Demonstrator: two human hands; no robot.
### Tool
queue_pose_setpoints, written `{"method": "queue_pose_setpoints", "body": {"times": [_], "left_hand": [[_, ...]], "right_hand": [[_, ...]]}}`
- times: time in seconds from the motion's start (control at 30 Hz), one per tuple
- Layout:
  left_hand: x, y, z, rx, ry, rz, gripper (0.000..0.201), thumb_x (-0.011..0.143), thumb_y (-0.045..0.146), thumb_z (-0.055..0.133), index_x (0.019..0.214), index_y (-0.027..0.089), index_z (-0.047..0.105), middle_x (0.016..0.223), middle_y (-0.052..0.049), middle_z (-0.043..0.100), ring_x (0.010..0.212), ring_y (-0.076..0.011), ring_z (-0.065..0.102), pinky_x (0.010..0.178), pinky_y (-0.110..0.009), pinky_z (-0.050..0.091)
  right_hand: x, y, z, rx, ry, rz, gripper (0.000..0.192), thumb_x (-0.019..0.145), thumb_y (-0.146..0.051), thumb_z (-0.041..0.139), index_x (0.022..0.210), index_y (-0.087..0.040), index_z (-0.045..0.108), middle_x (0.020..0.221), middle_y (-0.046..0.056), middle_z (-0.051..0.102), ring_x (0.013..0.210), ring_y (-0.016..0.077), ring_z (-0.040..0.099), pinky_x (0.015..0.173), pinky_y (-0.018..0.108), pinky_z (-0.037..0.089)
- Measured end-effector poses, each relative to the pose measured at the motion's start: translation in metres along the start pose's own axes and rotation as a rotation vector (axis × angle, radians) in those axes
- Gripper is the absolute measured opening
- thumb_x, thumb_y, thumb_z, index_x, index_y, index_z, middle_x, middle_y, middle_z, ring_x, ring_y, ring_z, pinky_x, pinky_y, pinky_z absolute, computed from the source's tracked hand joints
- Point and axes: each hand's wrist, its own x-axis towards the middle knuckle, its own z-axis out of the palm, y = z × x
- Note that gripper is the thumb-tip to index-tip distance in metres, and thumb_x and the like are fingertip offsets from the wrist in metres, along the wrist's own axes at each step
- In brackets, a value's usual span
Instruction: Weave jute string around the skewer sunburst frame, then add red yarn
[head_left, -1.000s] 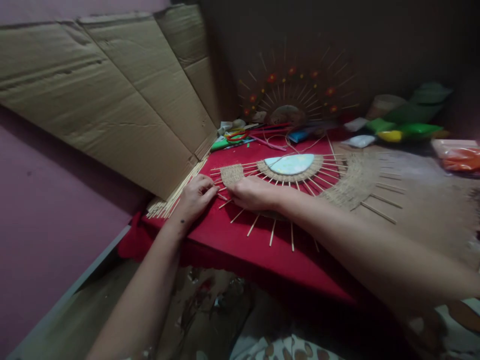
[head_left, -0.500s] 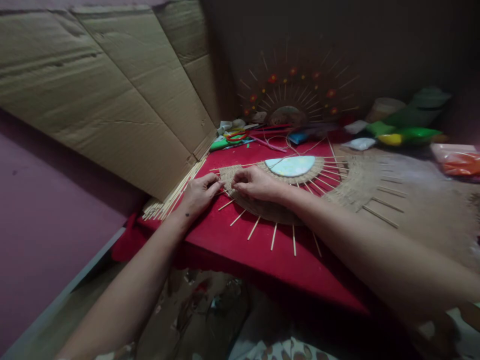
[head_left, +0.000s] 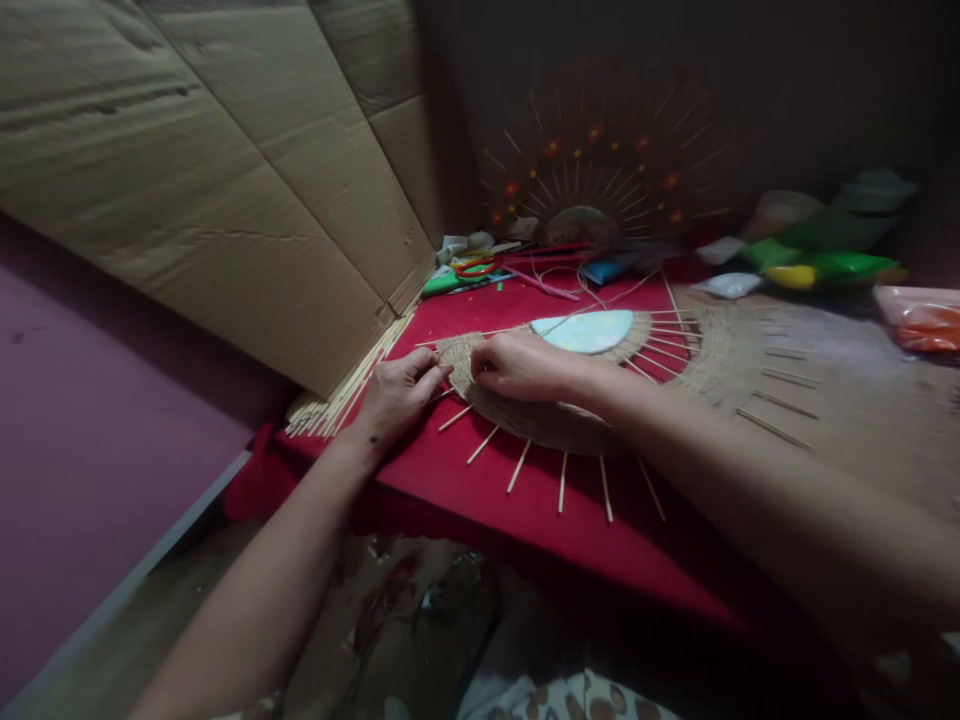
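A half-round woven fan (head_left: 540, 420) of tan twine on thin wooden sticks lies on a red cloth (head_left: 480, 480). Its centre is a pale blue-white half disc (head_left: 583, 331). At the fan's left end my left hand (head_left: 401, 390) is closed, thumb and forefinger pinching the woven edge by a stick. My right hand (head_left: 517, 365) is curled over the woven band just right of it, fingertips pressed together; whatever they hold is too small to make out. My right forearm covers part of the fan's right side.
Cardboard (head_left: 262, 190) leans at left, with a bundle of sticks (head_left: 330, 400) below it. Behind lie orange-handled scissors (head_left: 476, 268), loose twine and coloured packets (head_left: 847, 268). A flower-decorated fan (head_left: 581, 225) stands against the wall.
The fan's lower sticks have shifted slightly to the right, and the view has moved a little too. Both hands keep nearly the same pose at the fan's left end.
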Motion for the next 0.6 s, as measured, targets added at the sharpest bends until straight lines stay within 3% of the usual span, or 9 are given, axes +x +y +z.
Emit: {"method": "queue_pose_setpoints", "body": {"times": [0.1,0.27,0.47,0.6], "left_hand": [[-0.001,0.0,0.0,0.011,0.031,0.009,0.022,0.083,0.033,0.053,0.07,0.017,0.059,0.054,0.004,0.052,0.05,-0.008,0.043,0.054,-0.021,0.035],[-0.002,-0.001,0.0,0.013,0.063,0.06,0.023,0.083,0.033,0.054,0.07,0.016,0.062,0.051,0.005,0.049,0.046,-0.0067,0.039,0.049,-0.02,0.032],[-0.006,0.003,-0.003,0.027,0.084,0.119,0.023,0.083,0.03,0.055,0.067,0.015,0.06,0.051,0.005,0.048,0.045,-0.0059,0.039,0.049,-0.019,0.033],[-0.008,0.006,-0.005,0.003,0.066,0.159,0.023,0.084,0.03,0.054,0.067,0.015,0.059,0.052,0.004,0.05,0.047,-0.0059,0.042,0.049,-0.019,0.035]], "right_hand": [[-0.004,-0.005,-0.004,-0.077,-0.03,0.105,0.024,0.08,-0.019,0.045,0.093,-0.015,0.065,0.088,0.011,0.065,0.073,0.0176,0.054,0.062,0.028,0.033],[-0.017,-0.014,-0.006,-0.236,0.061,0.319,0.025,0.082,-0.015,0.044,0.102,-0.009,0.057,0.099,0.018,0.057,0.085,0.0237,0.054,0.067,0.032,0.037],[-0.019,-0.011,0.007,-0.171,0.148,0.181,0.026,0.088,-0.019,0.039,0.109,-0.012,0.052,0.104,0.014,0.056,0.086,0.0214,0.053,0.07,0.032,0.038],[-0.017,-0.007,0.016,-0.1,0.185,0.179,0.024,0.09,-0.018,0.036,0.105,-0.011,0.054,0.102,0.013,0.058,0.089,0.0197,0.052,0.073,0.03,0.037]]}}
